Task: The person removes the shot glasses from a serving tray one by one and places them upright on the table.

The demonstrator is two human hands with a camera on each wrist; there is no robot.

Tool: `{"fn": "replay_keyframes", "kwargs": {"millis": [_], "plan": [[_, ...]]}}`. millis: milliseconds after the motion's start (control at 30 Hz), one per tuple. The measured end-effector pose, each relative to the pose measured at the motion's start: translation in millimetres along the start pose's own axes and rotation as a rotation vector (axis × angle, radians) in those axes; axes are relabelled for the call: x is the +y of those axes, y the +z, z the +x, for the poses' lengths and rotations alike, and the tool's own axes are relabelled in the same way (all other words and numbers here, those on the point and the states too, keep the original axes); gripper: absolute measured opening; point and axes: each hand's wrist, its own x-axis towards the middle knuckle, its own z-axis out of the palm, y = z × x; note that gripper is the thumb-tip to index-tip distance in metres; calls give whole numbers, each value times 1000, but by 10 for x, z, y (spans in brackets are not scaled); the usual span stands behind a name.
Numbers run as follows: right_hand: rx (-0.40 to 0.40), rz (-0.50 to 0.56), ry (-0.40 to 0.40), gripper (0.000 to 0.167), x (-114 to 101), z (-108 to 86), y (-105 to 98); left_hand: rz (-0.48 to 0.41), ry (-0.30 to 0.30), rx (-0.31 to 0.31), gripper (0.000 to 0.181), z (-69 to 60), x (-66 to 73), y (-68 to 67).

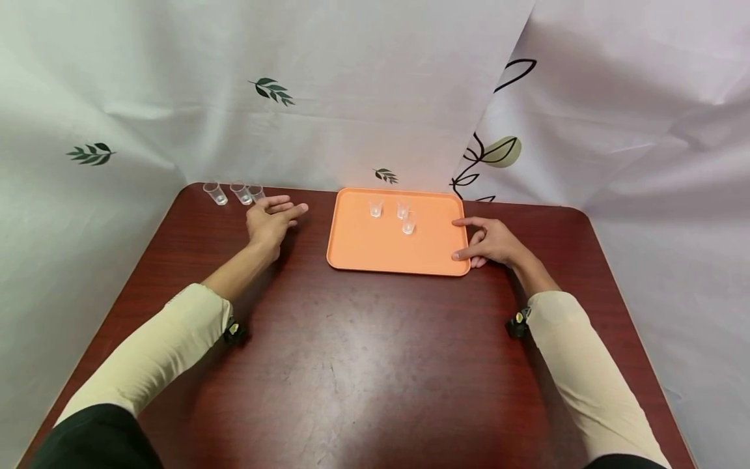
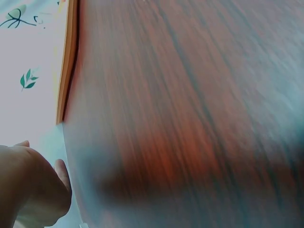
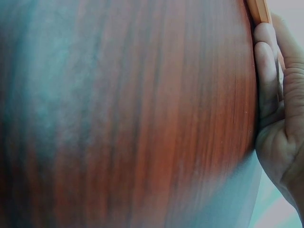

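Observation:
At the back left of the table stand three small clear cups [image 1: 215, 193], the rightmost partly hidden behind my left hand [image 1: 269, 225]. That hand's fingers are loosely extended to the right, and no held object shows; the left wrist view has the hand [image 2: 40, 190] at its lower left. An orange tray [image 1: 375, 254] lies at the back middle, bearing three more clear cups [image 1: 408, 223]. My right hand [image 1: 495, 244] grips the tray's right edge, thumb and index finger over the rim, other fingers curled against its side. The right wrist view shows this hand [image 3: 280, 104] beside the tray [image 3: 259, 10].
The dark red wooden table [image 1: 351, 339] reaches back to a pale curtain [image 1: 351, 85] with leaf prints, which also hangs on both sides. Bare tabletop lies between the left hand and the tray, and in front of the tray.

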Motion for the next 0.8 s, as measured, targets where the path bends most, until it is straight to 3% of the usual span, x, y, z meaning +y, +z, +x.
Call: {"fn": "replay_keyframes", "kwargs": {"millis": [400, 800], "plan": [[7, -1, 3, 89, 4, 4, -5, 23, 45, -148, 67, -94, 2, 311], [6, -4, 1, 89, -1, 6, 6, 31, 77, -206, 62, -162, -29, 498]]}}
